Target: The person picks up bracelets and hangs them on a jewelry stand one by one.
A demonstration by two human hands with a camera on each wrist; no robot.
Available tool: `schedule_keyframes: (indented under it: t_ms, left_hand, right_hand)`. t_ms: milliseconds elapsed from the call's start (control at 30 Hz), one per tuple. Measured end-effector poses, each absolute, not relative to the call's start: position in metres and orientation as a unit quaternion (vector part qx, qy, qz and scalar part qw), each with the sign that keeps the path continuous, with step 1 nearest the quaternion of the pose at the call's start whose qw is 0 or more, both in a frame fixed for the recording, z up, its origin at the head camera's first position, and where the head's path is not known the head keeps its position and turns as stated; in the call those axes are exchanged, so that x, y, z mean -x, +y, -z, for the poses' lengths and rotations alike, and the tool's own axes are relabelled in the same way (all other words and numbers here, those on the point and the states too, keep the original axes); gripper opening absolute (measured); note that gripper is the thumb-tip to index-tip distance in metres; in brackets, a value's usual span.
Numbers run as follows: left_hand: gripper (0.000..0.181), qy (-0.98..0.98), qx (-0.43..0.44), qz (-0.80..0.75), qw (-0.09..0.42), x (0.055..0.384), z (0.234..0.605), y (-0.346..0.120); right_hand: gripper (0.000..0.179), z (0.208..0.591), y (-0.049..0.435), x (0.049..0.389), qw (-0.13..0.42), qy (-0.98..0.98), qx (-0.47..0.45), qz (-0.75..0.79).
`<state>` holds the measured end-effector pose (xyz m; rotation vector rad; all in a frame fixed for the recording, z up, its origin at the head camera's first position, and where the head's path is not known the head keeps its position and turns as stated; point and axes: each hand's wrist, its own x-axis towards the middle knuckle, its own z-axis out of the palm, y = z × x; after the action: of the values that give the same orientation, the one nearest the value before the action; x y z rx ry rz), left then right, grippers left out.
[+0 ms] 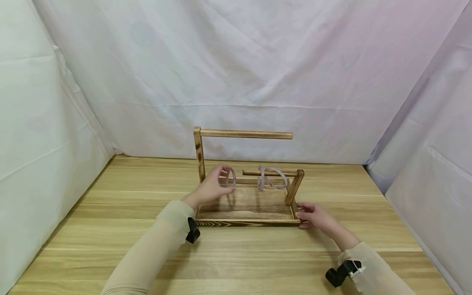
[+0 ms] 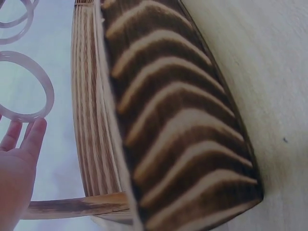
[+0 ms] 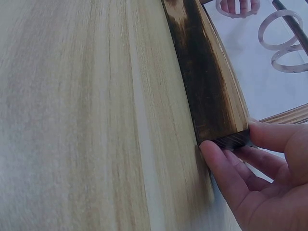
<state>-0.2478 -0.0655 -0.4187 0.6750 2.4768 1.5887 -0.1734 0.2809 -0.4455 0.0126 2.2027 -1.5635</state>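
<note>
A pale translucent bangle (image 1: 234, 178) is pinched between my left hand's (image 1: 212, 186) thumb and fingers, upright above the tray-like base of a wooden stand. In the left wrist view, the fingertips meet the lower edge of this bangle (image 2: 49, 91). Two more bangles hang on the stand's short lower bar (image 1: 251, 173): one bangle (image 1: 261, 180) faces sideways, and the other bangle (image 1: 286, 181) leans at an angle nearer the post. My right hand (image 1: 318, 218) grips the front right corner of the wooden stand (image 1: 247, 223), thumb and fingers around the corner in the right wrist view.
A longer upper bar (image 1: 247, 134) runs right from the stand's tall left post (image 1: 199, 155). The short right post (image 1: 294, 188) bears the lower bar, its free end toward the left. The stand sits on a wood-grain table (image 1: 110, 217), with white cloth (image 1: 236, 73) behind and at both sides.
</note>
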Motion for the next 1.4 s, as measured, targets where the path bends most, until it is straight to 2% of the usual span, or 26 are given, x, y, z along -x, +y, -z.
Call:
schedule_keyframes:
  t_ms: [267,467,600,833,1400]
  left_hand:
    - [0.059,0.799,-0.238,-0.546,0.075,0.234,0.395,-0.065]
    - [0.056,0.797,-0.255,-0.544,0.06,0.224,0.381,-0.064]
    - [0.056,0.793,-0.251,-0.55,0.069,0.225,0.379,-0.064]
    - [0.059,0.802,-0.242,-0.544,0.053,0.246,0.407,-0.062]
    - [0.062,0.796,-0.247,-0.551,0.047,0.244,0.396,-0.054]
  right_hand:
    - [0.056,0.446,0.281,0.173,0.217,0.796,-0.006,0.565]
    - [0.056,0.445,0.28,0.172,0.216,0.797,-0.008,0.564]
    - [0.056,0.446,0.28,0.172,0.216,0.796,-0.007,0.565]
    - [0.057,0.445,0.28,0.172,0.215,0.797,-0.001,0.564]
    - [0.056,0.444,0.279,0.172,0.215,0.798,-0.006,0.562]
